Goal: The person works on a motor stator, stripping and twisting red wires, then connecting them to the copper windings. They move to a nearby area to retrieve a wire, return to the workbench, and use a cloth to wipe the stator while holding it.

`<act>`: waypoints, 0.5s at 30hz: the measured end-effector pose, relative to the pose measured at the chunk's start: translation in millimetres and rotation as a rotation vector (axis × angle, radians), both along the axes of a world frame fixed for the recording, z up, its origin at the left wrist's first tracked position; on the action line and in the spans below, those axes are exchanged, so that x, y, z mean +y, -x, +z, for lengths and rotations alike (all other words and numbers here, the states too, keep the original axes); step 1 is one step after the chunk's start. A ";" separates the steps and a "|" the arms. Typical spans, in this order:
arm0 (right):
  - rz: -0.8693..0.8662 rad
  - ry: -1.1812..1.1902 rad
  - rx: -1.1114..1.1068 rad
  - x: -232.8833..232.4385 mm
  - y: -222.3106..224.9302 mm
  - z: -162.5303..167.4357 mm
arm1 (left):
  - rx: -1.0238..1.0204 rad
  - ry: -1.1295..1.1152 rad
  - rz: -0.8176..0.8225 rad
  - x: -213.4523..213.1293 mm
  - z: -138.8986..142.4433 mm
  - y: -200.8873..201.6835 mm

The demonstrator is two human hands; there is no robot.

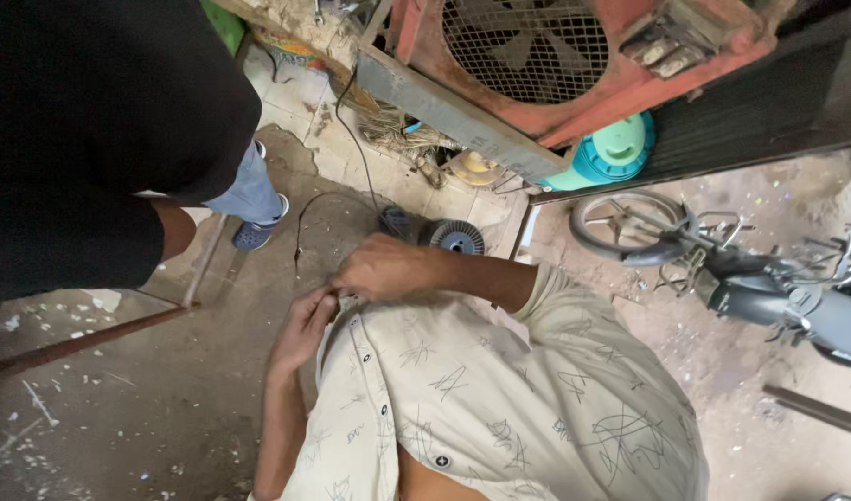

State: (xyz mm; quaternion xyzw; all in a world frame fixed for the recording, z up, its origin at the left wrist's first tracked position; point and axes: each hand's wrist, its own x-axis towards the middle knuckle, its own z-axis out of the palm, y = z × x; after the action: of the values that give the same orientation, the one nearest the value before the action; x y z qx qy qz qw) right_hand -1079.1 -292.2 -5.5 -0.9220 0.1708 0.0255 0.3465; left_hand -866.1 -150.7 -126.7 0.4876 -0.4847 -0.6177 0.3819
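Head view: both hands at the hem of a patterned shirt

Head camera looks straight down the wearer's body. The cream shirt (499, 399), printed with dark scribbled marks and closed by dark buttons, fills the lower middle of the picture. Both hands meet at its lower edge. The left hand (305, 327) has its fingers curled shut, pinching the shirt's button edge. The right hand (383, 267) lies just beside it, touching it, with its grip closed on the same fold of cloth; what lies under the fingers cannot be told.

Beyond the hands, on the dusty concrete floor (166, 408), sit two round wheels with ribbed rims (455, 238), side by side, one with a blue centre. A thin dark cable (307, 218) trails over the floor near them. Above stands a red metal cooler housing (574, 65) with a fan behind wire mesh. Under it a teal round container (615, 148) lies tipped on its side; its contents cannot be seen. A tangle of straw (397, 130) lies beside the frame.

To the left another person stands in a black top (91, 121), jeans and a dark clog (258, 232). At the right a motorcycle (768, 288) lies with its front wheel toward the cooler.
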 end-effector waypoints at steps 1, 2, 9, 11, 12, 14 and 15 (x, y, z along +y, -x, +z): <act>-0.010 0.005 -0.033 6.1 -2.5 0.1 | 0.050 0.035 0.022 -4.5 3.6 8.8; -0.018 0.016 -0.065 3.1 1.1 0.4 | -0.022 0.027 0.027 -2.9 11.7 7.1; 0.049 0.259 -0.313 -2.9 58.9 26.3 | -0.160 0.228 -0.089 4.1 50.7 1.9; -0.057 0.237 -0.429 -22.7 83.1 52.0 | -0.175 0.192 -0.014 8.4 50.4 -6.7; -0.215 0.420 -0.098 -44.3 104.2 69.5 | -0.161 0.158 0.073 11.9 51.2 -20.1; -0.503 0.787 0.252 -91.3 165.8 112.4 | -0.119 0.052 0.190 10.4 44.8 -34.0; -0.667 0.786 0.275 -115.5 199.9 132.1 | -0.087 -0.023 0.233 11.0 41.3 -38.6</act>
State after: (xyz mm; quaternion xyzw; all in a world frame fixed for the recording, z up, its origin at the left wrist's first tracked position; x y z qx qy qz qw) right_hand -1279.0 -407.8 126.6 -0.8660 0.4953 -0.0312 -0.0615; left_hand -827.5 -139.7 -85.4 0.5714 -0.4336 -0.5529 0.4240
